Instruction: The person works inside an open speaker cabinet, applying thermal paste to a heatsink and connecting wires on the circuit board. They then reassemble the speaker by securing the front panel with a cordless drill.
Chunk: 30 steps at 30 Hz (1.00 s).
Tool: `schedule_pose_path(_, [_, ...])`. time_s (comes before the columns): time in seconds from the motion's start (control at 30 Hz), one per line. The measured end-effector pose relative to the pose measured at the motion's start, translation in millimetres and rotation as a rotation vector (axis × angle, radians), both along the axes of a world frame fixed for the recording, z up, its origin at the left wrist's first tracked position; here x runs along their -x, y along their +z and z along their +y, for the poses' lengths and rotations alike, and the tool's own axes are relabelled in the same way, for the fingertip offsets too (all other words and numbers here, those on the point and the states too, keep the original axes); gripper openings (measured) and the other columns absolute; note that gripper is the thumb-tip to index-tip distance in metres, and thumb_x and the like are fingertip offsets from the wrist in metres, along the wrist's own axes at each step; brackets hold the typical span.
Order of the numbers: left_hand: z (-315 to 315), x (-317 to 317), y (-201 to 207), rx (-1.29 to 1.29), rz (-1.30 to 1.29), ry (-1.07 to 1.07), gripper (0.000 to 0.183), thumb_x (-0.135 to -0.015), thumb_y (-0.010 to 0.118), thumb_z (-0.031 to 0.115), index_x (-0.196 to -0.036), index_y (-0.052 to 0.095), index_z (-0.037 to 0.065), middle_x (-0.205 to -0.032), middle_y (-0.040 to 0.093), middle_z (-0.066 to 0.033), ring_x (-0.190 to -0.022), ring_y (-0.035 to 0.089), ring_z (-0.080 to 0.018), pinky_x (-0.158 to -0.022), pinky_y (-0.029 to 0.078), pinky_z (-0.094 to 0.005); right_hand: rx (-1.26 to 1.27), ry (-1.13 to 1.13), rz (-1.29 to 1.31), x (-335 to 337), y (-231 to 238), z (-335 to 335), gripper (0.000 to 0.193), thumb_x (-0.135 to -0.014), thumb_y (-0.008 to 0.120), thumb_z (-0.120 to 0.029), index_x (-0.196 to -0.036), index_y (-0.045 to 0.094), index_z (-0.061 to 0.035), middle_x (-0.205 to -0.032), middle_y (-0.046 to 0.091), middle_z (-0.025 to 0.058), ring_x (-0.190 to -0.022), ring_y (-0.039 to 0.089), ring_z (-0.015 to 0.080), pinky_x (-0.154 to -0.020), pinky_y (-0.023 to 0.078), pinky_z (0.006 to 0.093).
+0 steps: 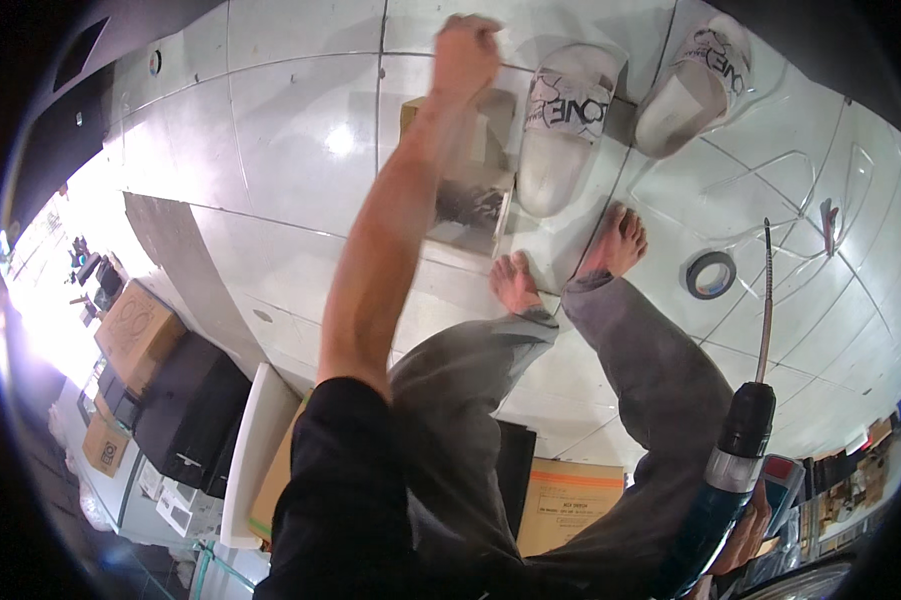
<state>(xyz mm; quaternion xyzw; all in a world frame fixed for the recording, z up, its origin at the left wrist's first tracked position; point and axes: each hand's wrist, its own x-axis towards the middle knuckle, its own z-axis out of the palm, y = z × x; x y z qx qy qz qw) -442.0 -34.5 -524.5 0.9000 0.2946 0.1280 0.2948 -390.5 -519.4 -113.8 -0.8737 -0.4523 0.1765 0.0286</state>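
My left hand [467,52] reaches far forward over the floor, its fingers curled closed and slightly blurred. Whatever it may hold is hidden. Beneath that forearm lies an open cardboard box [470,240] with dark contents, partly covered by the arm. At the lower right, my right hand [748,535] is wrapped round the grip of a cordless drill [738,455], only part of the hand showing. A long, thin drill bit [766,300] sticks out of its black chuck and points forward, away from me.
White slide sandals [560,135] stand near my bare feet. A roll of dark tape [710,275], clear tubing [760,180] and red-handled pliers [828,228] lie on the tiled floor [300,130]. Black cases [195,410] and cartons [138,335] are at left; a brown envelope [570,500] lies below my legs.
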Motion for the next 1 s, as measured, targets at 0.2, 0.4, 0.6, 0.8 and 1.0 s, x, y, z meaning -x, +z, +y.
schedule_pose_path(0.2, [-5.9, 124.6, 53.8, 0.505, 0.52, 0.239, 0.017, -0.089, 0.055, 0.011, -0.095, 0.071, 0.006, -0.094, 0.071, -0.0148, -0.089, 0.068, -0.0266, -0.082, 0.053, -0.0371, 0.033, -0.03, 0.073, 23.5, 8.2, 4.5, 0.048, -0.1, 0.048, -0.033, -0.132, 0.043, 0.0022, -0.111, 0.065, 0.0292, -0.095, 0.068, 0.0402, -0.081, 0.055, 0.0511])
schedule_pose_path(0.4, [-39.6, 123.7, 11.9, 0.02, 0.621, 0.1, 0.027, -0.084, 0.064, 0.016, -0.105, 0.059, -0.001, -0.095, 0.067, -0.0252, -0.099, 0.064, -0.0435, -0.084, 0.053, -0.0474, 0.094, -0.015, 0.119, 32.9, 17.2, 10.2, 0.048, -0.099, 0.051, -0.034, -0.132, 0.044, 0.0, -0.112, 0.065, 0.0276, -0.095, 0.068, 0.0387, -0.081, 0.055, 0.0503])
schedule_pose_path(0.6, [-41.4, 124.0, 11.7, 0.115, 0.686, 0.191, 0.029, -0.081, 0.066, 0.022, -0.1, 0.061, 0.001, -0.098, 0.068, -0.0246, -0.097, 0.064, -0.0435, -0.082, 0.052, -0.0505, 0.141, -0.019, 0.143, 37.4, 21.3, 16.9, 0.048, -0.097, 0.054, -0.035, -0.131, 0.044, -0.0021, -0.113, 0.065, 0.0259, -0.095, 0.067, 0.0372, -0.081, 0.055, 0.0495])
schedule_pose_path(0.8, [-38.2, 122.2, 33.0, 0.227, 0.71, 0.305, 0.024, -0.082, 0.061, 0.019, -0.097, 0.067, 0.002, -0.096, 0.07, -0.0232, -0.093, 0.066, -0.0422, -0.083, 0.053, -0.0484, 0.16, -0.043, 0.14, 41.0, 21.2, 24.4, 0.048, -0.096, 0.057, -0.036, -0.131, 0.044, -0.0043, -0.114, 0.065, 0.0243, -0.095, 0.067, 0.0357, -0.08, 0.055, 0.0487])
schedule_pose_path(1.0, [-38.0, 135.1, 44.6, 0.393, 0.497, 0.433, 0.029, -0.081, 0.066, 0.026, -0.091, 0.07, -0.001, -0.088, 0.071, -0.0185, -0.083, 0.069, -0.029, -0.076, 0.053, -0.0374, 0.176, -0.048, 0.153, 48.0, 22.3, 29.2, 0.049, -0.095, 0.06, -0.037, -0.13, 0.045, -0.0064, -0.115, 0.065, 0.0227, -0.095, 0.067, 0.0342, -0.08, 0.054, 0.0479])
